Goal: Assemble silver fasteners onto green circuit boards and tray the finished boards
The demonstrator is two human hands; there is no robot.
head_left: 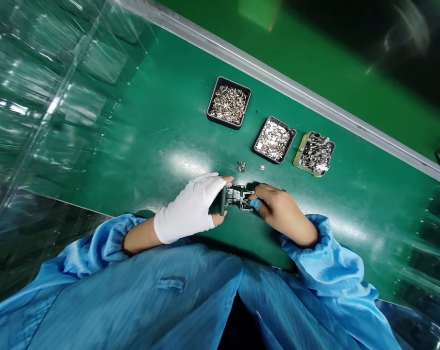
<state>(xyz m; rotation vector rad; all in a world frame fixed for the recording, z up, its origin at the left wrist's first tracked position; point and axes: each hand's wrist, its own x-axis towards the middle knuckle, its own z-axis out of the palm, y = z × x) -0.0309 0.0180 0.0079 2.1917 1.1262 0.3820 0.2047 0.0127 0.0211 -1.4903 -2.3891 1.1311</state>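
Note:
My left hand (196, 206), in a white glove with bare fingertips, is closed around the dark green end of a small rectangular plastic housing (238, 197). Grey parts and slots show along its middle. At the housing's right end is my bare right hand (278, 206), thumb and fingers bent together, with blue tape (255, 203) around one digit. Its fingertips touch the housing's edge; whether a small part sits between them is hidden. Just beyond the housing lie a few loose metal pieces (241, 167) and one small silver piece (262, 167).
Three small trays stand beyond my hands on the green table (150, 131): a black tray (210, 114), a second black tray (257, 151) and a yellowish tray (299, 158), each heaped with metal parts. Clear plastic blister trays (52, 102) stand at left. A metal rail (278, 85) edges the table.

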